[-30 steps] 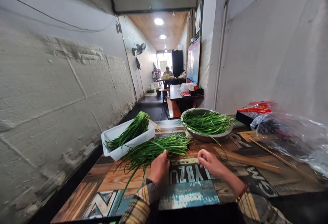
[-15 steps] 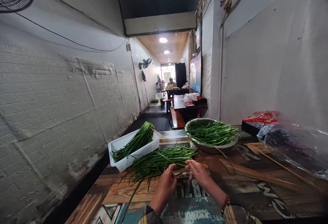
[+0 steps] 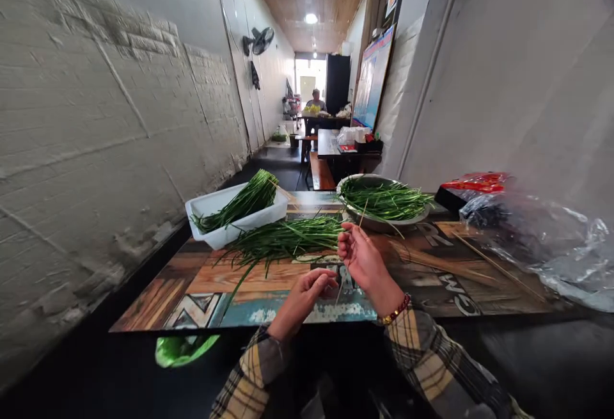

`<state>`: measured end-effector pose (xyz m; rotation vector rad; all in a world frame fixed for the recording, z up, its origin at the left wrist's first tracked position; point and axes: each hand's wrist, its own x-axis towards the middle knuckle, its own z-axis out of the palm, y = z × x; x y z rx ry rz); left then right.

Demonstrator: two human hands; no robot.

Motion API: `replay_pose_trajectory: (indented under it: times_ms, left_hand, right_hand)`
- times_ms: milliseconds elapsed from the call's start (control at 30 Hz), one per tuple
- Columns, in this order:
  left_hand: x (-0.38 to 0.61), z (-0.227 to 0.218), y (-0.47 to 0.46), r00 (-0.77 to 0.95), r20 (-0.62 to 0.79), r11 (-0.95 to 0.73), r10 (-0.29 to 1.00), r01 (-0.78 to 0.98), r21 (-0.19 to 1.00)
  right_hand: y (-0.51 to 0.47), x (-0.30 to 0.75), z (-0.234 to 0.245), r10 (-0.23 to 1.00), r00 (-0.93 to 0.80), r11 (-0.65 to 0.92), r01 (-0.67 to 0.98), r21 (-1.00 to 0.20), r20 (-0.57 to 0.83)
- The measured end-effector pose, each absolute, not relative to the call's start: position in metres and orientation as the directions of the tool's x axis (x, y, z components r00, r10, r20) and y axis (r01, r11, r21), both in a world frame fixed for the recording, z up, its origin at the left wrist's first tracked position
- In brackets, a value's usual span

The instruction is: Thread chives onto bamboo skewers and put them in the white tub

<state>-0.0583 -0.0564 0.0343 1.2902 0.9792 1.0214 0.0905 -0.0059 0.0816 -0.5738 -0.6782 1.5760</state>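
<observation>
Upright in my right hand is a thin bamboo skewer, its upper tip above the pinched fingers and its lower end below them. My left hand is lower and to the left, its fingers curled towards the thumb; whatever they hold, if anything, is hidden. Just beyond both hands, a loose pile of green chives lies on the table. Behind it at left, a white plastic tub holds a thick bunch of chives with skewer ends sticking out. More chives fill a metal bowl at back right.
Loose skewers lie on the patterned wooden table at right. Near the wall are a clear plastic bag and a red packet. A green-lined container is below the front edge. A person sits far back.
My view has tilted down, showing the table's front edge. Both hands have drawn back from the chive pile; the right one is now raised, with a skewer visible in it.
</observation>
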Motion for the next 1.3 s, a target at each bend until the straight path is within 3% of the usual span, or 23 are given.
replay_pose_trajectory:
  times_ms: [267, 433, 533, 633, 700, 800, 867, 1033, 1133, 1300]
  left_hand:
    - [-0.054, 0.035, -0.080, 0.305, -0.090, 0.164, 0.948, -0.225, 0.961]
    - [-0.054, 0.027, -0.083, 0.214, -0.081, 0.116, 0.973, -0.152, 0.982]
    - [-0.062, 0.022, -0.079, 0.097, -0.017, 0.021, 0.995, -0.040, 0.999]
    - [-0.075, 0.020, -0.072, -0.034, 0.083, -0.081, 0.996, 0.052, 0.995]
    - [-0.084, 0.023, -0.066, -0.088, 0.131, -0.124, 0.987, 0.078, 0.989]
    - [-0.093, 0.035, -0.061, -0.133, 0.190, -0.172, 0.973, 0.137, 0.976]
    - [-0.098, 0.045, -0.059, -0.087, 0.223, -0.195, 0.971, 0.251, 0.948]
    - [-0.095, 0.065, -0.060, 0.249, 0.195, -0.299, 0.949, 0.508, 0.808]
    - [-0.086, 0.065, -0.060, 0.349, 0.171, -0.345, 0.921, 0.531, 0.774]
    - [-0.074, 0.055, -0.053, 0.344, 0.148, -0.311, 0.927, 0.486, 0.817]
  right_hand:
    - [-0.005, 0.092, 0.075, 0.998, 0.056, 0.038, -0.721, -0.691, -0.003]
    - [-0.009, 0.092, 0.068, 0.995, 0.096, 0.088, -0.712, -0.696, 0.027]
    - [-0.018, 0.102, 0.055, 0.997, 0.065, 0.075, -0.610, -0.789, 0.044]
    - [-0.040, 0.121, 0.039, 0.998, -0.055, -0.025, -0.354, -0.935, -0.006]
    - [-0.060, 0.134, 0.034, 0.961, -0.267, -0.107, -0.136, -0.985, -0.068]
    - [-0.089, 0.150, 0.042, 0.763, -0.628, -0.088, 0.129, -0.988, -0.150]
    - [-0.097, 0.157, 0.057, 0.715, -0.686, -0.028, 0.167, -0.986, -0.137]
    - [-0.072, 0.162, 0.081, 0.897, -0.421, 0.239, 0.207, -0.949, 0.134]
    - [-0.056, 0.150, 0.069, 0.887, -0.404, 0.380, 0.362, -0.851, 0.224]
    - [-0.057, 0.122, 0.037, 0.842, -0.493, 0.450, 0.418, -0.789, 0.219]
